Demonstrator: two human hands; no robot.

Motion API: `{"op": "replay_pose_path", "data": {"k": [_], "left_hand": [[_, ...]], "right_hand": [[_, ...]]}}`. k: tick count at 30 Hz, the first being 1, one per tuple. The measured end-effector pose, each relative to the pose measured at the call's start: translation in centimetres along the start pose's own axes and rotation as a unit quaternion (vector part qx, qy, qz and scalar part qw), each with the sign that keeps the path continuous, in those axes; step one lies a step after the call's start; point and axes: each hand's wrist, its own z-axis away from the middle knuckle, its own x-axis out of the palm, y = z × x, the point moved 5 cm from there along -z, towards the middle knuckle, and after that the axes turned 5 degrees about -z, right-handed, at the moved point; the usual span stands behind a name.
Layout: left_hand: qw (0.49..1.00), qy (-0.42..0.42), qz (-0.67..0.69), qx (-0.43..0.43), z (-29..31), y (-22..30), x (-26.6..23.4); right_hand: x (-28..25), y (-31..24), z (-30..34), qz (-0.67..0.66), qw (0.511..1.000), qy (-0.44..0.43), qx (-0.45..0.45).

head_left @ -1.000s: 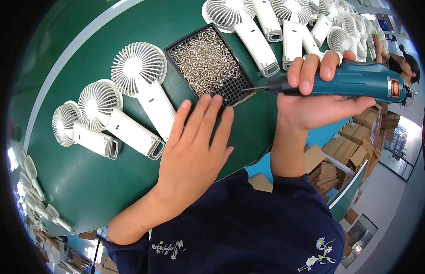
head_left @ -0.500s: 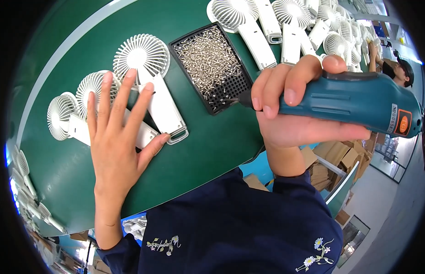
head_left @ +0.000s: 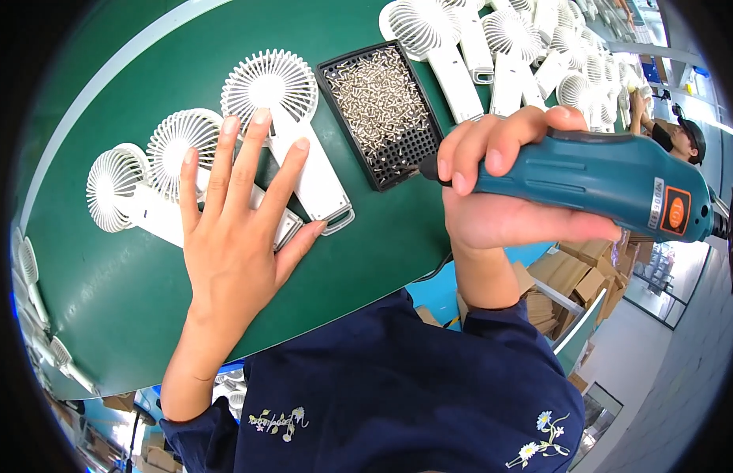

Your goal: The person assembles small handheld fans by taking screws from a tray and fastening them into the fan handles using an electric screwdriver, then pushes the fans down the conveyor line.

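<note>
My left hand point(head_left: 232, 236) is open, palm down and fingers spread, over the handles of the white handheld fans. Its fingertips lie across the handle of the nearest-right fan point(head_left: 310, 169), and its thumb is by that handle's end loop; whether they press on it I cannot tell. Two more fans, a middle fan point(head_left: 181, 146) and a left fan point(head_left: 114, 185), lie partly under the hand. My right hand point(head_left: 493, 173) is closed around a teal electric screwdriver point(head_left: 571, 181), held level. Its dark tip points left at the near right corner of a black screw tray point(head_left: 380, 188) heaped with small silver screws point(head_left: 378, 98).
Many white fans point(head_left: 508, 47) crowd the far right of the green table point(head_left: 382, 252). More fans point(head_left: 35, 284) show past the table's left edge. Cardboard boxes point(head_left: 567, 276) stand below at right. Another person point(head_left: 682, 138) is at the far right.
The whole view has shifted, so the fans and tray sit farther right. My left hand has moved slightly right over the fans. The screwdriver stays in my right hand with its tip by the tray.
</note>
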Motion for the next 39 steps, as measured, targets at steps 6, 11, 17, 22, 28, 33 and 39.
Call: {"op": "replay_pose_path", "data": {"k": [6,11,17,22,28,33,39], "left_hand": [[0.995,0.062,0.075,-0.004,-0.1,0.5,-1.1],[0.953,0.154,0.252,0.063,-1.1,2.2,-1.5],[0.925,0.156,0.332,0.103,-1.5,2.6,0.0],[0.927,0.137,0.330,0.112,-1.5,2.5,0.1],[0.941,0.122,0.298,0.102,-1.5,2.3,0.6],[0.946,0.091,0.298,0.086,-1.4,2.3,0.7],[0.951,0.101,0.276,0.096,-1.4,2.3,1.0]], "right_hand": [[-0.1,-0.9,-0.1,-0.002,1.000,0.014,-0.012],[2.9,-2.6,-0.6,-0.043,0.998,-0.026,0.032],[3.9,-2.2,0.0,-0.064,0.996,-0.009,0.058],[4.2,-1.3,0.2,-0.078,0.992,-0.053,0.090],[4.7,-0.7,0.7,-0.035,0.989,-0.125,0.067],[4.6,-0.4,1.0,-0.020,0.986,-0.149,0.066],[5.0,-0.2,1.2,-0.006,0.990,-0.131,0.058]]}}
